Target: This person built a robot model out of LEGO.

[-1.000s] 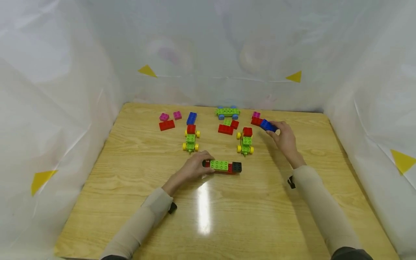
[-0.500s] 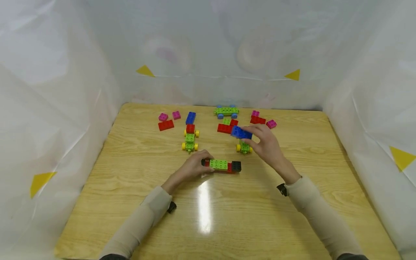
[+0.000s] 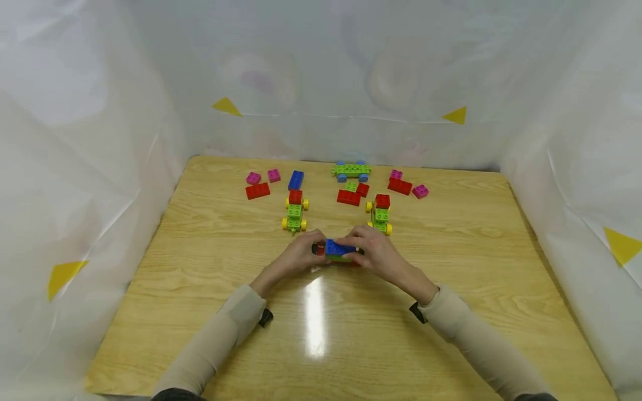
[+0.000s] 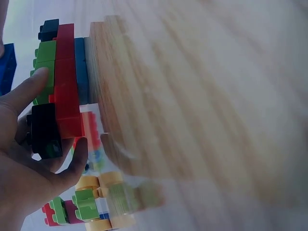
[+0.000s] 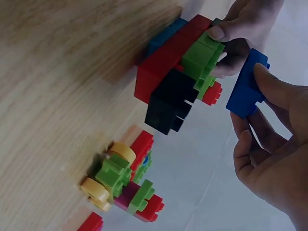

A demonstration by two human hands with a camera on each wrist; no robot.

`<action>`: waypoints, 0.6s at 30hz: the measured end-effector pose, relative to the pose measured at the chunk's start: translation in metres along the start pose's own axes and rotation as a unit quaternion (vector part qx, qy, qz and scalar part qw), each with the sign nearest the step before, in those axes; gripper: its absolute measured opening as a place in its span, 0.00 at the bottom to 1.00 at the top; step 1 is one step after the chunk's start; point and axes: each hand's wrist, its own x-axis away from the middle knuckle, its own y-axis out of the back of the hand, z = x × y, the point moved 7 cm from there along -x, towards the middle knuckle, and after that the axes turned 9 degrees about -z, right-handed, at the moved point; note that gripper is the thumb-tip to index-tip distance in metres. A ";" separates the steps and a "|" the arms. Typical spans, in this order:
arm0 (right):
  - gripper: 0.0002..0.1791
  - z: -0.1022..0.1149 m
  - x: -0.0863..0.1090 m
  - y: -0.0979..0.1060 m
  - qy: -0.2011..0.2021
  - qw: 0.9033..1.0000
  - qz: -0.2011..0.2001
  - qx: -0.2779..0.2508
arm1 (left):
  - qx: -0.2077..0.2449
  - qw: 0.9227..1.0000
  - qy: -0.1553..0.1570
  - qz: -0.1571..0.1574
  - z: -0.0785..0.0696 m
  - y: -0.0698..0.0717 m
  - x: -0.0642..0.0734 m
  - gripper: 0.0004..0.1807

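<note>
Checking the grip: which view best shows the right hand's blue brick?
Right wrist view: the blue brick shows large, pinched by the right hand. The head view shows its top, partly covered; left wrist, only a cut-off part.

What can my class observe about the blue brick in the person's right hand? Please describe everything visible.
The blue brick is oblong and plastic-looking, with straight edges, smooth sides and studs on top. The right hand pinches it between thumb and fingers, partly covering it. It is held over the green bricks, roughly in line with them; the right wrist view shows a gap between, so it is not attached. Whether it is one piece or two joined is unclear.
</note>
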 end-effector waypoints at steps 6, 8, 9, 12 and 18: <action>0.17 -0.005 0.004 -0.008 -0.007 1.000 0.008 0.000 | -0.009 1.000 0.000 -0.003 -0.001 0.000 0.000 0.16; 0.17 -0.006 0.004 -0.010 -0.008 1.000 0.007 0.004 | -0.010 1.000 0.000 -0.004 -0.001 0.001 0.000 0.16; 0.17 -0.006 0.004 -0.011 -0.008 1.000 0.006 0.006 | -0.010 1.000 -0.002 -0.004 -0.001 0.001 0.000 0.16; 0.17 -0.007 0.005 -0.014 -0.002 1.000 0.000 0.011 | -0.017 1.000 -0.009 -0.003 -0.003 0.001 0.000 0.17; 0.17 -0.008 0.004 -0.017 -0.003 1.000 -0.006 0.023 | -0.039 0.999 -0.035 -0.002 -0.005 0.000 -0.001 0.18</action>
